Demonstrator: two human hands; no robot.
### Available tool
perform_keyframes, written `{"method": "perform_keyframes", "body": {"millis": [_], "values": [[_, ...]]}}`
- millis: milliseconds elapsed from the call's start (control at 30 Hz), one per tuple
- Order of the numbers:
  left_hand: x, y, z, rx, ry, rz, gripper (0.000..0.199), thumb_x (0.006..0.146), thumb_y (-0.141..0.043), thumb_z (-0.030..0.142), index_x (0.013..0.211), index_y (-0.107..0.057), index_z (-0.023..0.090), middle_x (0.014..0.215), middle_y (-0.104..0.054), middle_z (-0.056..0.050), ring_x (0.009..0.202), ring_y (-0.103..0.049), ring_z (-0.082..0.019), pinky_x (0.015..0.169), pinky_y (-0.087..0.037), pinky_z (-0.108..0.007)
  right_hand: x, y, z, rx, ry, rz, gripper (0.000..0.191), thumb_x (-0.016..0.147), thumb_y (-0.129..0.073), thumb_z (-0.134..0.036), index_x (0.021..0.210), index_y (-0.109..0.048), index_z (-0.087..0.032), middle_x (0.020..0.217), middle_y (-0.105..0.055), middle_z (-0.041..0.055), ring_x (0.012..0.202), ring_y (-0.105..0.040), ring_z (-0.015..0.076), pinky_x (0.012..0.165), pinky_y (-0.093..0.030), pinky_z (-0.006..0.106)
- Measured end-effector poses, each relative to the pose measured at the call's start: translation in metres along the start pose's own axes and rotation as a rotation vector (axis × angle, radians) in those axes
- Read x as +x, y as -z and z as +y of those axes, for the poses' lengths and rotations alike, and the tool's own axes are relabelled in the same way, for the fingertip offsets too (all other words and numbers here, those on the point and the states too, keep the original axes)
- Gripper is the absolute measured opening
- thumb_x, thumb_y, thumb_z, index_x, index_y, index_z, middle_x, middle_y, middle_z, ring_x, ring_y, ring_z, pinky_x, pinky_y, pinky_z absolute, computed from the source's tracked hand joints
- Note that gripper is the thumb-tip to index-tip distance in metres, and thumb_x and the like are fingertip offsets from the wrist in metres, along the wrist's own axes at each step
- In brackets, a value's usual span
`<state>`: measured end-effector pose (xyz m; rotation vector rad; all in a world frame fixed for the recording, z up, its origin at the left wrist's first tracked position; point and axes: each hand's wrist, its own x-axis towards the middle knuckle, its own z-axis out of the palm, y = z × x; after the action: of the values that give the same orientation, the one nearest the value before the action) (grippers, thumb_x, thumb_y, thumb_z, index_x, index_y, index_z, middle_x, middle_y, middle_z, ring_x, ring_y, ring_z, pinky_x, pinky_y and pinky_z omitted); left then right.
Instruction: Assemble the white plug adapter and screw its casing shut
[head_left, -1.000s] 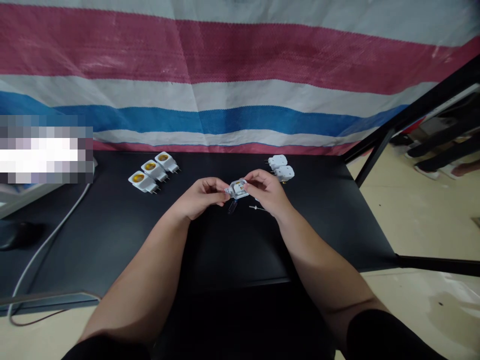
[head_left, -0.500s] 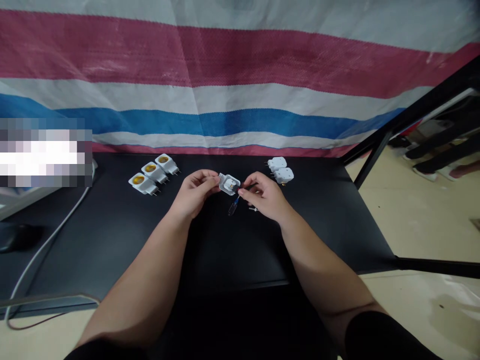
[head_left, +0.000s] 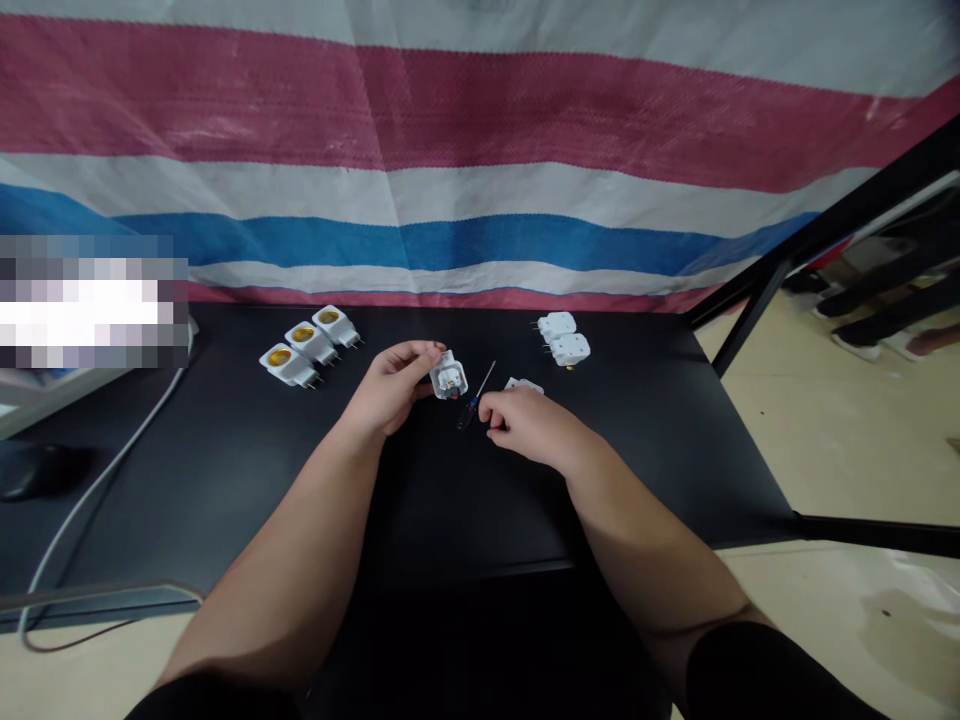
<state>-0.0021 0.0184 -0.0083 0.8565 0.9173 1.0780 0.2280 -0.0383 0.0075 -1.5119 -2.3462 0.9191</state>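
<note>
My left hand grips an opened white plug-in lamp holder housing by its edge, thumb on top. Its hollow inside faces up, with metal and dark parts in it. My right hand is lowered to the table with its fingers curled in; whatever they hold is hidden. Just beyond that hand lies a white plastic piece, partly covered by it. Between the hands, a screwdriver with a dark blue handle rests on the table, its shaft pointing away to the right.
Three white plug-in lamp holders with brass-coloured sockets stand at the back left. Two more white plug units lie at the back right. A mouse and a cable are at the left of the black table. Black frame bars border the right.
My right hand has left the housing and come down to the table, fingers now curled. The housing has been turned in my left hand.
</note>
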Motion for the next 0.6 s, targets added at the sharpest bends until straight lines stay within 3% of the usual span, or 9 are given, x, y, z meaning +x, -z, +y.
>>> {"method": "perform_keyframes", "body": {"millis": [133, 300, 467, 600], "values": [[-0.003, -0.002, 0.003, -0.019, 0.039, -0.016, 0.043, 0.062, -0.109, 0.042, 0.087, -0.085, 0.017, 0.097, -0.082, -0.007, 0.079, -0.074, -0.018, 0.069, -0.066, -0.03, -0.001, 0.003, 0.002, 0.001, 0.017, 0.014, 0.023, 0.085, -0.074, -0.003, 0.09, -0.067, -0.024, 0.083, -0.074, 0.0003, 0.08, -0.067, 0.0201, 0.071, -0.045, 0.034], [-0.003, -0.002, 0.002, -0.03, 0.072, -0.018, 0.044, 0.058, -0.111, 0.043, 0.085, -0.087, 0.018, 0.097, -0.083, -0.007, 0.078, -0.074, -0.016, 0.068, -0.066, -0.027, -0.004, 0.007, 0.01, -0.068, -0.015, 0.089, 0.024, 0.082, -0.076, -0.003, 0.094, -0.069, -0.023, 0.097, -0.075, 0.0035, 0.089, -0.068, 0.021, 0.075, -0.048, 0.034], [-0.003, -0.001, 0.002, -0.02, 0.092, -0.043, 0.046, 0.057, -0.112, 0.042, 0.085, -0.087, 0.016, 0.102, -0.084, -0.009, 0.079, -0.075, -0.016, 0.07, -0.067, -0.028, -0.001, 0.004, 0.006, -0.092, -0.093, 0.038, 0.025, 0.083, -0.068, 0.001, 0.094, -0.071, -0.021, 0.09, -0.078, 0.0027, 0.088, -0.069, 0.0212, 0.077, -0.048, 0.034], [-0.004, -0.002, 0.003, -0.005, 0.109, -0.068, 0.044, 0.06, -0.11, 0.041, 0.086, -0.086, 0.015, 0.089, -0.08, -0.006, 0.072, -0.073, -0.016, 0.063, -0.065, -0.026, -0.001, 0.005, -0.001, -0.075, -0.039, 0.067, 0.024, 0.082, -0.067, 0.001, 0.087, -0.071, -0.022, 0.085, -0.078, 0.0018, 0.086, -0.069, 0.0208, 0.077, -0.047, 0.035]]}}
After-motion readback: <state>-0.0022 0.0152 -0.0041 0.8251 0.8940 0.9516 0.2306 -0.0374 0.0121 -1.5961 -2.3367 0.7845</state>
